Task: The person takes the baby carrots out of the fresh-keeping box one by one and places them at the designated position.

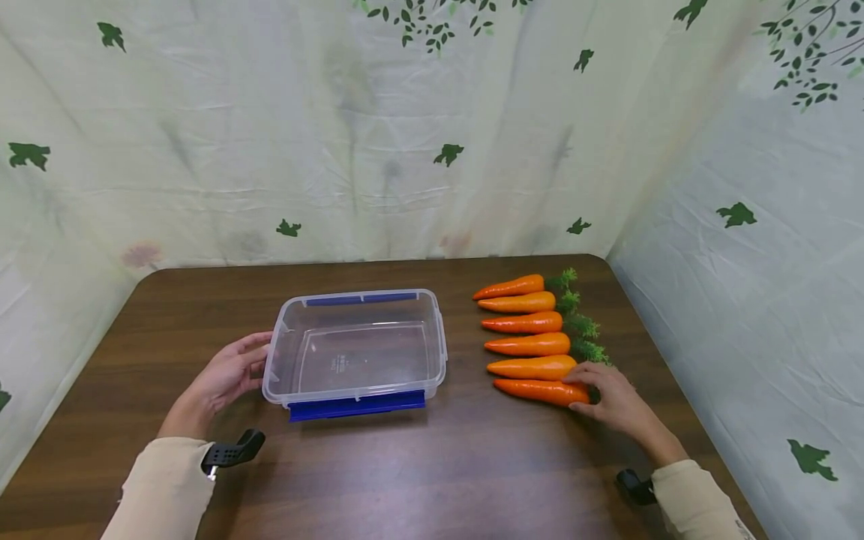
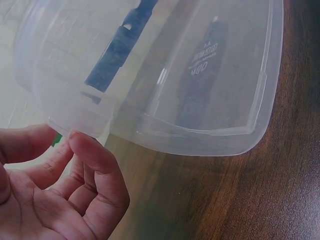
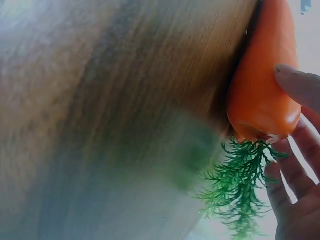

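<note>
A clear plastic food container with blue side clips sits lidless on the table. My left hand is at its left side, fingertips right at the rim with the fingers loosely bent, as the left wrist view also shows. On the right, several orange carrots with leafy green tops lie in a column, tips pointing left. My right hand holds the nearest carrot by its thick end, between thumb and fingers. The right wrist view shows the thumb on that carrot and its green top hanging below.
The brown wooden table has rounded far corners. A pale cloth with leaf prints hangs behind it and along both sides. Bare tabletop lies between the container and the carrots.
</note>
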Available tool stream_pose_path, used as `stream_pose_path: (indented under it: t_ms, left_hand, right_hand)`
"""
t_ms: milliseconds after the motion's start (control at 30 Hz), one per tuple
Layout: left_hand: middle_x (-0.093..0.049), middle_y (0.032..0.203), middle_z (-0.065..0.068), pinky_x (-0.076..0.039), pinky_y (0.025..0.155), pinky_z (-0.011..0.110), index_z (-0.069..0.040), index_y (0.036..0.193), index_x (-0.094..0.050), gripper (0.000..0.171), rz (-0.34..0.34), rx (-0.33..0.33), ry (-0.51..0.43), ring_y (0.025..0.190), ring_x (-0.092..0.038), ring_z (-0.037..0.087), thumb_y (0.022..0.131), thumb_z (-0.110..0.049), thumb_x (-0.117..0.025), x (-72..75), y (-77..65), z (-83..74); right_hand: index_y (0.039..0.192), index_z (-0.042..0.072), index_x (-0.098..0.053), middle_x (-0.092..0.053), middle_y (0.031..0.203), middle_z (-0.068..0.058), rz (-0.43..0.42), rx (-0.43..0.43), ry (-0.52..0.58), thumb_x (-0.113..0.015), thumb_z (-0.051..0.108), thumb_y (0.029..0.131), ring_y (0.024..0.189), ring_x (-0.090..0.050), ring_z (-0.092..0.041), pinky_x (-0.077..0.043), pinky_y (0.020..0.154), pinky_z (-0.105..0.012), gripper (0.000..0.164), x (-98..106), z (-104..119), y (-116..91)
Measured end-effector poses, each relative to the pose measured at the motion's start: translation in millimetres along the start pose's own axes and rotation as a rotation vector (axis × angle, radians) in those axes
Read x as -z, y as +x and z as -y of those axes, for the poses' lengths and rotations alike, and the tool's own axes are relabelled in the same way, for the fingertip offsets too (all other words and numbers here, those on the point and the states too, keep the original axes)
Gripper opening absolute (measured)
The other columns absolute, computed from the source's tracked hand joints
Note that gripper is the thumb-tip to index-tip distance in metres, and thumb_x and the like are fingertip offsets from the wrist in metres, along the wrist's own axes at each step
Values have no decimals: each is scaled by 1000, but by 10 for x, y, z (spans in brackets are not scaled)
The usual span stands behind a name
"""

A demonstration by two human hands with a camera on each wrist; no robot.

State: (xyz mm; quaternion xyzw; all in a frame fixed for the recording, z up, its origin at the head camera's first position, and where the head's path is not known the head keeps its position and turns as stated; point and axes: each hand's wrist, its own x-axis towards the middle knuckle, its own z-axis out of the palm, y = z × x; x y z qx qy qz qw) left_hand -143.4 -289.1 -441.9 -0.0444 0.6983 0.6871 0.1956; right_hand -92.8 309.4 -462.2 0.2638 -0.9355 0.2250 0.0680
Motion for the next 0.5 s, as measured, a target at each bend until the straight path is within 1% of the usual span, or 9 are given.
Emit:
stream_pose_path:
  t_ms: [267, 367, 500]
  left_hand:
    - [-64, 104, -7, -53, 80, 32, -6, 139, -36, 45, 1, -3, -19, 95, -61, 11, 100, -24, -52, -29, 17, -1]
    - [-63, 105, -7, -53, 82, 32, -7, 138, -37, 46, -4, 2, 0, 96, -61, 11, 100, -26, -53, -39, 19, -7]
    - [-62, 106, -8, -52, 83, 31, -5, 142, -33, 52, -23, 13, 64, 97, -61, 11, 100, -29, -52, -43, 31, -9]
  right_hand:
    - [102, 6, -72, -65, 104, -6, 12, -19, -2, -84, 6, 71, 95, -61, -29, -50, 81, -50, 33, -5, -15, -19]
    - [102, 5, -71, -64, 105, -7, 11, -28, 1, -84, 6, 70, 95, -61, -28, -51, 82, -49, 34, -25, -27, -36]
    - [101, 5, -70, -64, 104, -7, -6, -4, 4, -85, 6, 68, 93, -61, -27, -52, 80, -48, 36, -36, -30, -35]
